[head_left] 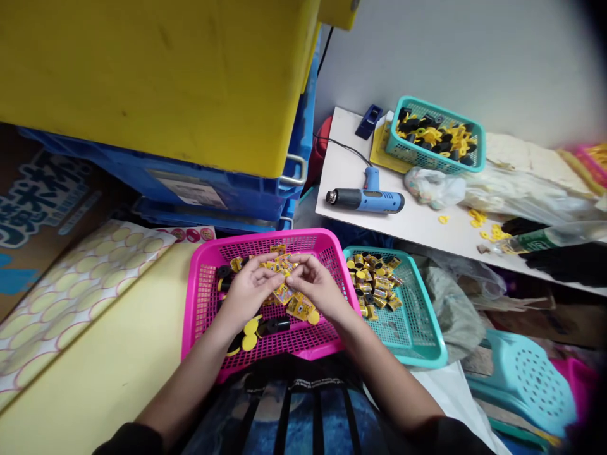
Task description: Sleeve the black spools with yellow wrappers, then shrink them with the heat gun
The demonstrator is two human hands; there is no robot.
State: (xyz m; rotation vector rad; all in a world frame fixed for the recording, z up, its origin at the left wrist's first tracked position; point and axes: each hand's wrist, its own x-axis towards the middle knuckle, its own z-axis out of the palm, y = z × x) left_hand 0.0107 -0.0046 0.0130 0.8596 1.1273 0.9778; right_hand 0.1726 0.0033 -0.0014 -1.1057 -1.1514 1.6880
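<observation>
Over the pink basket (265, 237), my left hand (251, 287) and my right hand (315, 284) meet fingertip to fingertip. Both are closed in a pinch. Whatever lies between the fingertips is small, and I cannot make it out against the yellow pieces behind. Beneath the hands is a heap of yellow printed pieces (300, 306). Nearer my body, yellow round caps (249, 342) and a black cylindrical part (275, 325) lie in the same basket. To the right, a teal basket (424, 322) contains several small cylinders with yellow printed wraps and black or yellow ends (379, 284).
Blue crates (199, 183) with a yellow bin (156, 76) on top rise at the left. Sticker sheets (85, 278) lie on the yellow surface. The white side table (346, 136) bears a blue heat gun (374, 200) and another teal basket (403, 151). A light-blue stool (531, 379) stands lower right.
</observation>
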